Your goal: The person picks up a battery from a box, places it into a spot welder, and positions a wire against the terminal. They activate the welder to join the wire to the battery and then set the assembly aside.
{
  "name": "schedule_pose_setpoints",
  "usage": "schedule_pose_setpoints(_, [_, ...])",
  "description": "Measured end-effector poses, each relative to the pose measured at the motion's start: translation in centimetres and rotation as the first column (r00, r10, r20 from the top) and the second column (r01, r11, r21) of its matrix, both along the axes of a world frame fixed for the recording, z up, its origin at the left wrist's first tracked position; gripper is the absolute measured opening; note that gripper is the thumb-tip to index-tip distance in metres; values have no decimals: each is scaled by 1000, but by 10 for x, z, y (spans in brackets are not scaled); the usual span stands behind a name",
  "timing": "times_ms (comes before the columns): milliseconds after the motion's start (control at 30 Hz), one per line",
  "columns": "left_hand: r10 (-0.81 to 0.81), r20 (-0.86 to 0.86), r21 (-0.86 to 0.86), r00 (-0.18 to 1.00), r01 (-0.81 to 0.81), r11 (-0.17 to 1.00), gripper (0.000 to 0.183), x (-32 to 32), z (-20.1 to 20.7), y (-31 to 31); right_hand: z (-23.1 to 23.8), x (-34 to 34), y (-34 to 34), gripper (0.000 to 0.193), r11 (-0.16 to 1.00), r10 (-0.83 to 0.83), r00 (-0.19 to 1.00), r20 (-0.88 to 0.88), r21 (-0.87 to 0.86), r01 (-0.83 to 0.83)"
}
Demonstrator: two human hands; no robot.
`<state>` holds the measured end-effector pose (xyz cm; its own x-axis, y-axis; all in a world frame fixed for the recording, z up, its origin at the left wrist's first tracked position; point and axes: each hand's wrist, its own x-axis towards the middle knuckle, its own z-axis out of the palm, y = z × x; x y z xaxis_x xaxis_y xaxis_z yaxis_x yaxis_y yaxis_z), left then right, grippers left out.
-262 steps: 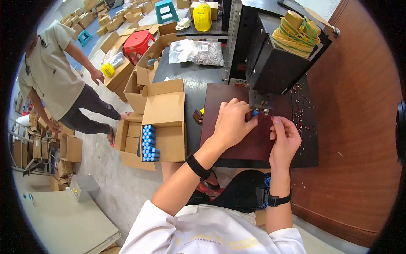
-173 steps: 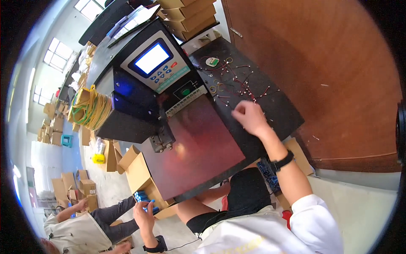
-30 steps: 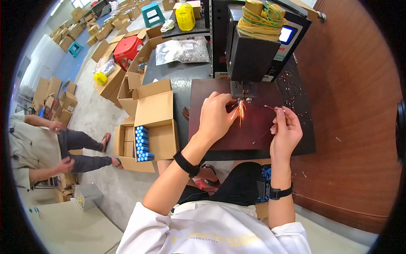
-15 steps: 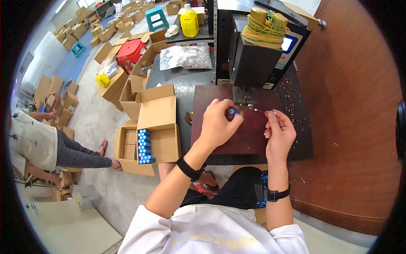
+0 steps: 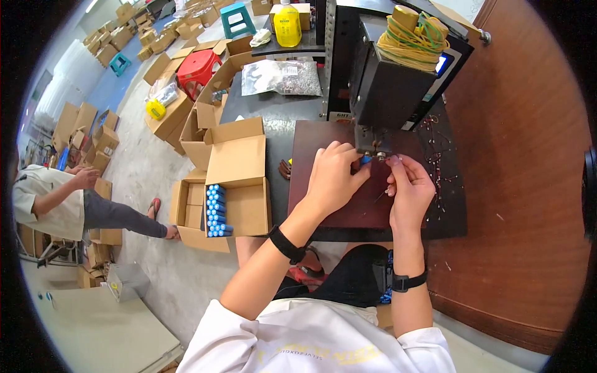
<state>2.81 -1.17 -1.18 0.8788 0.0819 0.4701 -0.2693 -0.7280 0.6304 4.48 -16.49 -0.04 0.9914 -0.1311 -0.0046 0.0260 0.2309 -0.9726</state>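
My left hand (image 5: 334,177) is closed around a blue cylindrical battery (image 5: 365,160), mostly hidden by the fingers. One end of the battery is up at the two metal electrode tips (image 5: 380,156) beneath a black spot welder (image 5: 388,84); whether they touch, I cannot tell. Close by on the right, my right hand (image 5: 411,186) pinches a thin wire lead (image 5: 379,197), whose tail hangs below the fingers. The lead's upper end is at the electrodes, partly hidden. Both hands are over a dark red board (image 5: 305,149).
Left of the board, an open cardboard box (image 5: 245,208) holds rows of blue batteries (image 5: 216,211). Loose wire leads (image 5: 435,158) lie along the table's right side. A clear bag of small parts (image 5: 283,78) and a yellow bottle (image 5: 287,26) stand behind. Another person (image 5: 53,196) is far left.
My left hand has brought the battery right and up to the electrodes. My right hand has moved the lead's end in beside it. The view has shifted slightly; the other person's arms have moved.
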Motion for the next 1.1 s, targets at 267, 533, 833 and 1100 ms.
schedule_pose_setpoints(267, [-10, -1, 5, 1000, 10, 1000, 15, 1, 0, -1, 0, 2, 0, 17, 1000, 6, 1000, -12, -23, -6])
schedule_pose_setpoints(533, [-30, -32, -17, 999, 30, 999, 21, 0, 2, -1, 0, -1, -3, 18, 999, 16, 1000, 5, -30, -16])
schedule_pose_setpoints(833, [-118, 149, -54, 982, 128, 990, 14, -60, 25, 31, 41, -53, -71, 23, 928, -215, 976, -31, -319, 194])
schedule_pose_setpoints(1100, [515, -44, 351, 856, -469, 810, 18, -152, -19, 174, -19, -147, -247, 29, 725, -246, 947, -208, -688, 37])
